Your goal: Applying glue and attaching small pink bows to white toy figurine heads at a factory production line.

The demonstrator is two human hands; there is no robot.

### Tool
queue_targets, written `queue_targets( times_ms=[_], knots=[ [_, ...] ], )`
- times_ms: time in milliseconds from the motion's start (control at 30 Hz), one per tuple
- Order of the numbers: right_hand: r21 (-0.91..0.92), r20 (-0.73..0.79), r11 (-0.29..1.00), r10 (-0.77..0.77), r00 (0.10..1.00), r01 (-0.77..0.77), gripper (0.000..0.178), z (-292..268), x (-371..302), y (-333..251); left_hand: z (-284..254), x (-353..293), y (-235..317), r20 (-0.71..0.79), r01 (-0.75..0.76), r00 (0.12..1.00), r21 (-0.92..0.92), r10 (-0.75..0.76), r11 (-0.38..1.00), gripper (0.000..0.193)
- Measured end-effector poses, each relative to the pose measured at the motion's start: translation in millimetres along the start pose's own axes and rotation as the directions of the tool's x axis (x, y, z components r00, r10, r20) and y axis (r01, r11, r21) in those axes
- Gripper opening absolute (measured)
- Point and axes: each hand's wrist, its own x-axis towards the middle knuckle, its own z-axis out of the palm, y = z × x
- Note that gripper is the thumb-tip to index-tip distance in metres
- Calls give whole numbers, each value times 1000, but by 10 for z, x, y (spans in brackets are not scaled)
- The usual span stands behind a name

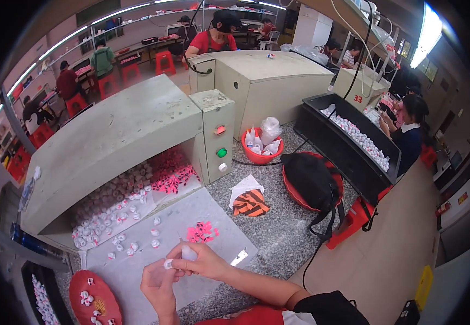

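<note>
My right hand (pixel 209 263) is closed around a small white squeeze bottle (pixel 189 252) with a thin needle tip pointing up and away. Close beside it, my left hand (pixel 159 284) pinches a small round white piece (pixel 168 264), and the fingers of both hands meet around it. Both hands are above a pale sheet (pixel 186 208) on the speckled table. On the sheet, a little beyond my hands, lies a pile of small pink pieces (pixel 202 232). Several white pieces (pixel 155 232) with pink marks are scattered to the left.
A grey machine housing (pixel 121 124) holds heaps of white and pink pieces. At the left is a red tray (pixel 91 311). Beyond the sheet are a striped cloth (pixel 250 202), a red bowl of bottles (pixel 260 158), a black bag (pixel 311 181) and a black bin (pixel 327 132). Other people work around.
</note>
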Motion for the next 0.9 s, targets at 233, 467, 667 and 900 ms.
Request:
queue_targets(
  times_ms=[233,467,667,900],
  knots=[
    [-70,37,997,18,999,-16,19,-46,28,69,-1,17,29,2,50,999,-27,-50,998,22],
    [-83,21,996,36,999,-35,17,-49,5,92,-50,-19,-70,15,47,999,9,-47,999,23],
    [-90,42,994,61,997,-57,21,-65,38,228,-147,-43,-122,-6,84,996,15,-84,996,21],
    [-207,-66,973,93,993,-105,13,33,76,359,-279,-28,-116,-33,165,986,8,-165,986,22]
  ],
)
